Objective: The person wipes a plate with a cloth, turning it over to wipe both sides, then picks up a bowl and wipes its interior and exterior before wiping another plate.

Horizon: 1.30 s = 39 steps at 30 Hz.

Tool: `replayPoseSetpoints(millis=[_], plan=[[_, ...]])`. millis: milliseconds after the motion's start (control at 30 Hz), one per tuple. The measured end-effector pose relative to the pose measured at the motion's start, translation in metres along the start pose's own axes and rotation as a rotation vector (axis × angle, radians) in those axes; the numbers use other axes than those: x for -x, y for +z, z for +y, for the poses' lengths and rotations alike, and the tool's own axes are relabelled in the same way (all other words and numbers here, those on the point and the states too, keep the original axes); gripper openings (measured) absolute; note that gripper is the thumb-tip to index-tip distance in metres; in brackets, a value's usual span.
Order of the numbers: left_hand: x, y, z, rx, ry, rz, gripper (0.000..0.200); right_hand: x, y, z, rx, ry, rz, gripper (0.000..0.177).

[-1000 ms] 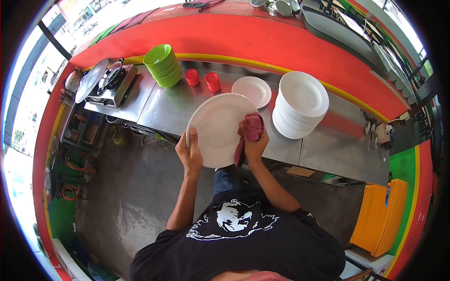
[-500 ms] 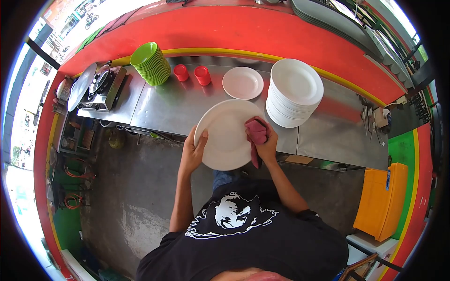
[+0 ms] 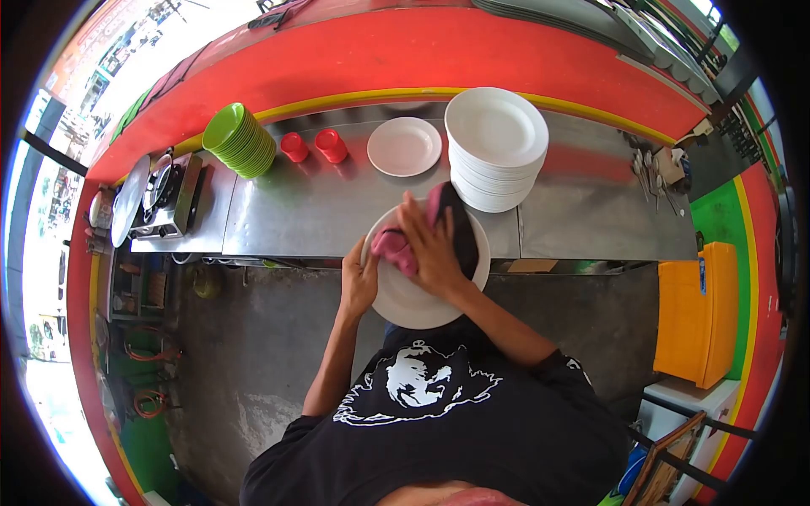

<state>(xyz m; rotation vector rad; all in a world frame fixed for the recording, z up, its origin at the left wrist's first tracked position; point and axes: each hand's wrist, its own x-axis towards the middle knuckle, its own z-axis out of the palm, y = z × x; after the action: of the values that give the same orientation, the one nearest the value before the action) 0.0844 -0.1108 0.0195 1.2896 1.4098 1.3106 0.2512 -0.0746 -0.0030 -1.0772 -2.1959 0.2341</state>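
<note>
A white plate [image 3: 413, 305] is held in front of my body, its inner face turned up toward me. My left hand [image 3: 359, 278] grips the plate's left rim, thumb over the edge. Across the plate's face lies my right hand [image 3: 430, 249], pressing a pink and dark cloth [image 3: 393, 248] against it. Part of the cloth sticks out past the fingers at the upper right. My right fingers are slightly blurred. Just beyond, a tall stack of white plates [image 3: 498, 135] and a single white plate [image 3: 404, 147] rest on the steel counter [image 3: 295, 215].
Green bowls [image 3: 239, 142] are stacked at the left, beside two red cups [image 3: 331, 146]. A gas stove [image 3: 169, 198] with a pot stands at the far left. Spoons and other cutlery [image 3: 654, 177] lie at the right end. An orange container [image 3: 696, 316] stands at the right.
My right hand has moved from the plate's right rim onto its face, with the cloth spread under it. My left hand still grips the left rim. The camera view has shifted slightly.
</note>
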Motion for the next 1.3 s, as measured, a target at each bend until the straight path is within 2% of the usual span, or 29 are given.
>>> replayPoseSetpoints(millis=[133,233,333,433,500,567,633,667,733,833,867,900,967,1000,1033,1067,1167,1200,1300], plan=[[-0.01,0.003,-0.008,0.209,-0.088,0.203,0.038,0.031,0.022,-0.034,-0.328,-0.046,-0.097,0.087],[-0.021,-0.017,-0.022,0.239,-0.086,0.285,0.043,0.049,0.002,-0.034,-0.377,-0.078,-0.178,0.084],[-0.024,-0.027,-0.013,0.287,-0.112,0.301,0.044,0.06,-0.009,-0.001,-0.326,-0.143,-0.105,0.073],[-0.021,-0.031,-0.013,0.252,-0.196,0.146,0.043,0.05,-0.03,0.022,-0.3,0.029,0.125,0.058],[-0.018,-0.027,-0.016,0.321,-0.267,0.072,0.043,0.057,-0.019,0.069,-0.395,-0.157,0.275,0.048],[-0.017,-0.029,-0.017,0.383,-0.392,-0.023,0.045,0.072,-0.013,0.077,-0.82,0.046,0.339,0.048],[-0.023,-0.035,-0.014,0.434,-0.563,-0.146,0.049,0.085,0.015,0.09,-1.306,0.096,0.374,0.058],[-0.024,-0.036,-0.014,0.458,-0.557,-0.216,0.054,0.092,0.03,0.096,-1.542,0.121,0.411,0.064],[-0.031,-0.04,-0.011,0.505,-0.536,-0.358,0.065,0.086,0.034,0.091,-1.861,0.22,0.54,0.062],[-0.034,-0.045,-0.016,0.645,-0.447,-0.355,0.076,0.036,0.021,0.088,-1.712,0.378,0.8,0.047],[-0.035,-0.045,-0.015,0.547,-0.297,-0.359,0.086,0.014,0.015,0.077,-1.661,0.441,0.882,0.044],[-0.035,-0.039,-0.017,0.509,-0.153,-0.185,0.088,-0.011,0.01,0.067,-1.529,0.519,0.959,0.041],[-0.034,-0.047,-0.039,0.45,0.074,-0.057,0.08,-0.063,0.009,0.042,-1.013,0.685,1.077,0.039],[-0.038,-0.053,-0.041,0.267,0.102,0.037,0.078,-0.087,0.008,0.032,-0.803,0.708,1.12,0.04],[-0.041,-0.059,-0.042,0.087,0.13,0.135,0.078,-0.091,0.011,0.037,-1.009,0.795,0.992,0.038],[-0.047,-0.064,-0.043,-0.09,0.158,0.237,0.08,-0.098,0.008,0.031,-1.089,0.734,0.935,0.03],[-0.073,-0.082,-0.047,-0.062,0.216,0.281,0.067,-0.121,0.018,0.007,-0.715,0.485,0.793,0.026],[-0.085,-0.08,-0.033,-0.047,0.276,0.368,0.061,-0.127,0.013,-0.01,-0.749,0.486,0.708,0.027],[-0.106,-0.101,-0.034,-0.023,0.129,0.268,0.065,-0.144,0.028,-0.019,-0.318,0.287,0.645,0.039]])
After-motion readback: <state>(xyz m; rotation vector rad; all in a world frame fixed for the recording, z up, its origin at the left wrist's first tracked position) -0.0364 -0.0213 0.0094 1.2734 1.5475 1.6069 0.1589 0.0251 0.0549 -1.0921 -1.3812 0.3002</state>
